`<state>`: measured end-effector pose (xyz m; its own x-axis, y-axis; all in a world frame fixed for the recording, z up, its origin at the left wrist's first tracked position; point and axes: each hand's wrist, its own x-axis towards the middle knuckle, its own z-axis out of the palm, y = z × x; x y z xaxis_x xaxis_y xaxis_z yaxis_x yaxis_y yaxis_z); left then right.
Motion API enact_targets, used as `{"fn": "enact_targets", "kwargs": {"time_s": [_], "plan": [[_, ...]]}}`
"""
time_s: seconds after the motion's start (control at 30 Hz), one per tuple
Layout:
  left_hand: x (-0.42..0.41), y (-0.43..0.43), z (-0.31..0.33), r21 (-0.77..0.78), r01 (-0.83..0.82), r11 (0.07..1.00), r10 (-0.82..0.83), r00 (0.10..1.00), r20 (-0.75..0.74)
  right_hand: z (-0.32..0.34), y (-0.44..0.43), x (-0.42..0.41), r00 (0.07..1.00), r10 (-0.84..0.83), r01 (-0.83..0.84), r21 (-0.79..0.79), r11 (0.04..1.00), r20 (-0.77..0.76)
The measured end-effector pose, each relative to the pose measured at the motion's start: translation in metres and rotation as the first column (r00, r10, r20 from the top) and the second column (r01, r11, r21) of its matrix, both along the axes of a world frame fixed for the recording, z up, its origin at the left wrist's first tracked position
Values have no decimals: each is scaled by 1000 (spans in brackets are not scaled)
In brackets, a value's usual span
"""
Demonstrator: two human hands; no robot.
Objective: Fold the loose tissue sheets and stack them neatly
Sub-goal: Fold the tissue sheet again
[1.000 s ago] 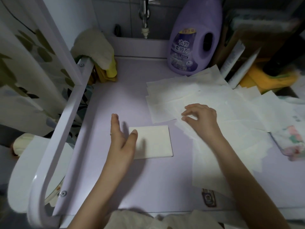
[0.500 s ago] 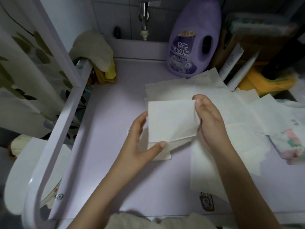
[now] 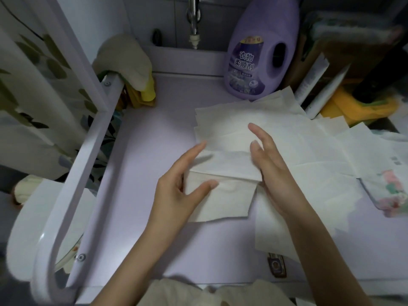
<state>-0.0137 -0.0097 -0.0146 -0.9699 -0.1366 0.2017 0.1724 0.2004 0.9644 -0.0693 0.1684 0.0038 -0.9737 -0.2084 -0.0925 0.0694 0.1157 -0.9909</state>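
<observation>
Head view: left hand (image 3: 176,191) and right hand (image 3: 271,171) (fingers (image 3: 259,135) straight) either side of tissue sheet (image 3: 225,164).

purple softener bottle (image 3: 254,62) stands by the tap (image 3: 194,21); yellow cloths (image 3: 145,91) lie left.
</observation>
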Motion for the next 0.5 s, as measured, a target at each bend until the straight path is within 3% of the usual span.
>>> {"fn": "enact_targets", "kwargs": {"time_s": [0.1, 0.33, 0.5], "plan": [[0, -4, 3, -18, -88, 996, 87, 996, -25, 3, 0, 7, 979, 183, -185, -8, 983, -92], [0, -19, 1, -2, -139, 990, 139, 989, -59, -1, -7, 9, 948, 75, -20, 179, 984, -309], [-1, -28, -4, -103, -246, 964, 233, 965, -124, 2, -11, 8, 888, 103, 14, 249, 968, -449]]}}
